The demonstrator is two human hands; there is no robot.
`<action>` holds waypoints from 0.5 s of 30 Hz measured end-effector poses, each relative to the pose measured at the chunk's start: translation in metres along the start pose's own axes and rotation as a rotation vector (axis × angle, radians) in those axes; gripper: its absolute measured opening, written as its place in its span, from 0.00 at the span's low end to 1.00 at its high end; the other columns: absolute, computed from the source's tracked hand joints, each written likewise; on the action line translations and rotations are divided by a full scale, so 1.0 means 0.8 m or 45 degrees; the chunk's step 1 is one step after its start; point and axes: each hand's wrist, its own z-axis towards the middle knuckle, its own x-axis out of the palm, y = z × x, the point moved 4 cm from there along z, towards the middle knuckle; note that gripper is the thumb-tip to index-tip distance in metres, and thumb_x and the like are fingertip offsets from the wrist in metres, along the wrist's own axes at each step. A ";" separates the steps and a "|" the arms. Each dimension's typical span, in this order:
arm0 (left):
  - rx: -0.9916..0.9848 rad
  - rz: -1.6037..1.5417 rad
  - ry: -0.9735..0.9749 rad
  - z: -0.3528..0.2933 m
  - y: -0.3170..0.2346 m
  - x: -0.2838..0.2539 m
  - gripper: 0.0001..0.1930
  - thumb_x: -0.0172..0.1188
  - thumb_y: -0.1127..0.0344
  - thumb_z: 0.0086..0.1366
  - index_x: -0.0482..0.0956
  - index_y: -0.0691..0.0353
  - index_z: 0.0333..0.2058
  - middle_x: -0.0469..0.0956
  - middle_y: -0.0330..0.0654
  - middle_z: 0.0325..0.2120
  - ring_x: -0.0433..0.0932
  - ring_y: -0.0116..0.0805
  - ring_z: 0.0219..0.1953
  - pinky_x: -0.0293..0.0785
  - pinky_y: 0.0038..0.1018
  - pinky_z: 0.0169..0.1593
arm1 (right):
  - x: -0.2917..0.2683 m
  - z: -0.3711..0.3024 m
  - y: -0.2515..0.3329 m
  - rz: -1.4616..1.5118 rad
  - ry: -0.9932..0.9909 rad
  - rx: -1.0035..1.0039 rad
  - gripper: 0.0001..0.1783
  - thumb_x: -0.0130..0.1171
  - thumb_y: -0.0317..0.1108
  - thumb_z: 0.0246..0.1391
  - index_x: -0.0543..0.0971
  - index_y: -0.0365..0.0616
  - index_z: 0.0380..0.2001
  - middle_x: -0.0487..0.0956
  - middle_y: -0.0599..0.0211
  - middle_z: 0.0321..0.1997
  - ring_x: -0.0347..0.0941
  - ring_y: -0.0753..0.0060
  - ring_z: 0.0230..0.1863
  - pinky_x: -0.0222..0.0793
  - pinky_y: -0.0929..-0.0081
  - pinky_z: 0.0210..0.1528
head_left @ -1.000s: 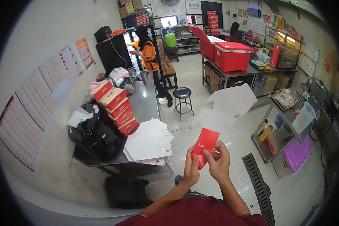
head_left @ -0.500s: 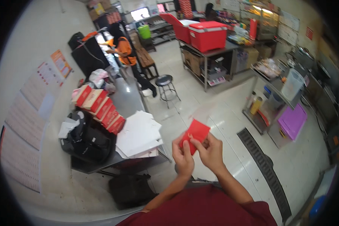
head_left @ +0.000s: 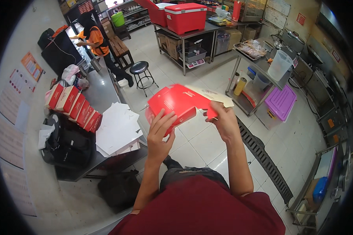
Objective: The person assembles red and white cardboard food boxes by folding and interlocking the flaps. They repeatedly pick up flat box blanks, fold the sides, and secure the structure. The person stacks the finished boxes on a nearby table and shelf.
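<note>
In front of me, above the floor, I hold a red cardboard box [head_left: 170, 102], partly unfolded, with a pale inner flap [head_left: 210, 95] sticking out to the right. My left hand [head_left: 159, 135] grips its near left side, fingers over the red panel and thumb below. At the right end, my right hand [head_left: 225, 121] pinches a red flap between thumb and fingers. To the left, flat white cardboard blanks [head_left: 115, 129] lie stacked on a metal table [head_left: 104, 88]. Behind them leans a row of folded red boxes [head_left: 74, 103].
A black machine [head_left: 66, 143] stands on the table's near end. A black stool [head_left: 139, 68] is ahead, and a person in orange [head_left: 94, 39] stands behind the table. Red coolers [head_left: 185, 18] top a far table. At right are a metal cart [head_left: 259, 68], purple bin [head_left: 280, 102] and floor grate [head_left: 262, 154].
The small folded red piece has opened out into a wider box shape. My hands have moved apart, left hand leftward, and the view has shifted to the right.
</note>
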 end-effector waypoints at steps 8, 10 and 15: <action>-0.750 -1.049 -0.088 -0.002 -0.009 0.008 0.35 0.70 0.81 0.55 0.69 0.67 0.63 0.76 0.48 0.58 0.78 0.37 0.57 0.82 0.31 0.55 | 0.037 0.000 -0.015 -0.676 -0.217 -0.926 0.14 0.73 0.27 0.53 0.82 0.36 0.42 0.83 0.67 0.34 0.78 0.75 0.33 0.73 0.77 0.38; -0.780 -1.068 -0.187 -0.005 -0.017 0.017 0.37 0.71 0.81 0.55 0.67 0.69 0.64 0.76 0.48 0.56 0.79 0.37 0.56 0.83 0.29 0.53 | 0.053 -0.001 -0.034 -0.557 -0.278 -0.781 0.12 0.73 0.28 0.53 0.82 0.41 0.40 0.81 0.71 0.33 0.77 0.76 0.33 0.74 0.75 0.37; -0.725 -0.841 -0.269 -0.008 -0.023 0.021 0.38 0.72 0.81 0.53 0.68 0.69 0.63 0.73 0.51 0.60 0.77 0.39 0.58 0.82 0.31 0.55 | 0.074 0.008 -0.053 0.435 0.053 0.008 0.13 0.71 0.27 0.56 0.80 0.44 0.43 0.80 0.73 0.38 0.79 0.75 0.39 0.78 0.70 0.44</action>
